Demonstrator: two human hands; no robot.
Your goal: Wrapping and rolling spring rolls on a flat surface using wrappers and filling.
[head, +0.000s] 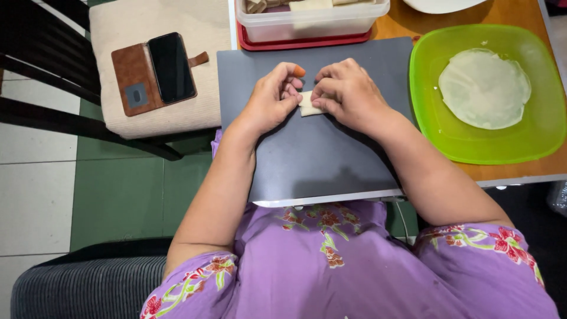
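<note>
My left hand [273,97] and my right hand [348,93] meet over a dark grey board [319,159] that lies on my lap. Between their fingertips sits a small pale folded wrapper [308,104], pinched from both sides and mostly hidden by the fingers. A green square plate [431,118] to the right holds a thin round pale wrapper sheet [484,87].
A clear plastic container [311,22] with pale rolled pieces stands on a red lid beyond the board. A phone in a brown wallet case [158,71] lies on a beige chair cushion [195,112] at the left. The wooden table edge [514,171] runs under the plate.
</note>
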